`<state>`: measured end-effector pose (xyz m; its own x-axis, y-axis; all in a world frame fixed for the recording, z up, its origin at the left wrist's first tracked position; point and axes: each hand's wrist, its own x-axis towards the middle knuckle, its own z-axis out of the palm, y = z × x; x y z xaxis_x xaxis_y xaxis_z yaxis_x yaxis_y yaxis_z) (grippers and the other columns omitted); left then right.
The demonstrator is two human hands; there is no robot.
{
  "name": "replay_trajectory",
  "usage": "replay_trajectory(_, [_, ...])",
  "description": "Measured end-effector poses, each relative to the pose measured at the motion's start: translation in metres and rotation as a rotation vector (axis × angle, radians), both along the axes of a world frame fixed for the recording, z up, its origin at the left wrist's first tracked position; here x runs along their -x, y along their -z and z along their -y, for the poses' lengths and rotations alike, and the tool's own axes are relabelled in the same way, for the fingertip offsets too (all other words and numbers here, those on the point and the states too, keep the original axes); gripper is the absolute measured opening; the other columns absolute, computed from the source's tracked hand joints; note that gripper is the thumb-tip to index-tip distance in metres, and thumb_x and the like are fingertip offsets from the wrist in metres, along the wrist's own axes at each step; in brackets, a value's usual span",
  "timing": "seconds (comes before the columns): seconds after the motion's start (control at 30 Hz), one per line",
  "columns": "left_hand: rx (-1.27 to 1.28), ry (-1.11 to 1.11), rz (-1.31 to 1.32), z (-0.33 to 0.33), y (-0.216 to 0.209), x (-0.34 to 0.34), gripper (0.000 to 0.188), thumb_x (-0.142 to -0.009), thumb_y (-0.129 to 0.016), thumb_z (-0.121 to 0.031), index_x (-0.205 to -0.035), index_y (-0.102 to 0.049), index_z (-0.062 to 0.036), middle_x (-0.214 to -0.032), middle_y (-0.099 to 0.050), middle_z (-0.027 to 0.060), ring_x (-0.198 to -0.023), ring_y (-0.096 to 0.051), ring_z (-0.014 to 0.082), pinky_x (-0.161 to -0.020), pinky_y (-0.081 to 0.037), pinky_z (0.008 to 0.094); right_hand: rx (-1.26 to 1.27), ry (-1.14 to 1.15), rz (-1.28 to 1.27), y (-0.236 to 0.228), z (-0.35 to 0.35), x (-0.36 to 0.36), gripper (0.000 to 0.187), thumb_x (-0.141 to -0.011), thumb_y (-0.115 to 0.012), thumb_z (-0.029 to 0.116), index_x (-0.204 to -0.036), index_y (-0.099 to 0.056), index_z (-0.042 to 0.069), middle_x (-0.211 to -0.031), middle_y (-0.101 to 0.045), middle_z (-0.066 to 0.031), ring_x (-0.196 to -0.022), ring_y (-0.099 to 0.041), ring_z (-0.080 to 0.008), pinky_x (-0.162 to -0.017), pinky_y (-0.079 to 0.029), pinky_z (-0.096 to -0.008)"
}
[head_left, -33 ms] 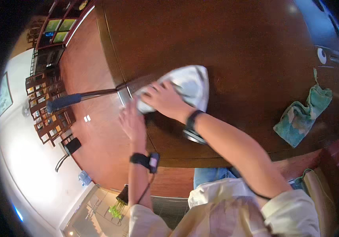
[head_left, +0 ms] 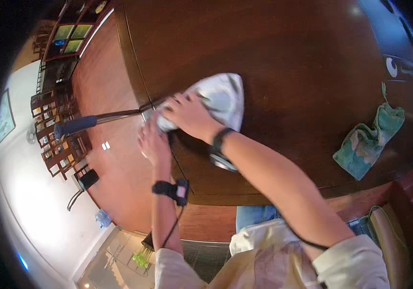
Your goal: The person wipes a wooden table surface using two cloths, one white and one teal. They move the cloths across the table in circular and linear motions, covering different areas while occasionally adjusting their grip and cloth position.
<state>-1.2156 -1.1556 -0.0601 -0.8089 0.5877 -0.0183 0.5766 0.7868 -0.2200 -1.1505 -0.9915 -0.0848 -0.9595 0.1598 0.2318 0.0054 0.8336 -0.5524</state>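
A white cloth [head_left: 225, 98] with dark marks lies bunched on the dark wooden table [head_left: 274, 43], close to its left edge. My right hand [head_left: 190, 117] is over the cloth's left part, fingers curled on it and its tips partly blurred. Just below and left of it, my left hand [head_left: 154, 144] reaches up at the table edge with fingers stretched out, beside the cloth's left end. Whether the left fingertips touch the cloth is hard to see. Both wrists wear black straps, each with a small device.
A dark rod with a thick blue-grey sleeve [head_left: 77, 126] sticks out past the table's left edge. On the table's right lies a folded green patterned towel [head_left: 367, 142]. Dark wooden chairs [head_left: 55, 130] line the wall at left; a blue water jug [head_left: 103, 218] stands lower.
Both hands have shifted left, and the white cloth has slid left and slightly away from me under my right hand. The green towel has stayed put.
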Motion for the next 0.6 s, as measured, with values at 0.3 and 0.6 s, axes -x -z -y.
replay_trajectory(0.3, [-0.238,0.041,0.098,0.014,0.000,-0.009,0.059,-0.070,-0.070,-0.007,-0.128,-0.061,-0.0139,-0.115,-0.058,0.0108,-0.117,-0.051,0.0342,-0.101,-0.041,0.0499,0.063,-0.045,-0.010,0.007,0.014,-0.006,0.025,-0.083,-0.062,0.020,-0.107,-0.067,0.016,-0.107,-0.060,-0.0061,-0.108,-0.056,-0.0270,-0.087,-0.044,-0.0462])
replay_trajectory(0.6, [-0.389,0.063,0.102,0.094,0.015,-0.131,0.056,-0.060,-0.065,-0.003,-0.115,-0.066,-0.0112,-0.104,-0.056,0.0141,-0.104,-0.055,0.0403,-0.097,-0.044,0.0540,0.119,-0.117,0.095,0.005,0.090,-0.132,0.022,-0.087,-0.060,0.020,-0.106,-0.066,0.011,-0.109,-0.062,-0.0071,-0.111,-0.058,-0.0260,-0.096,-0.044,-0.0493])
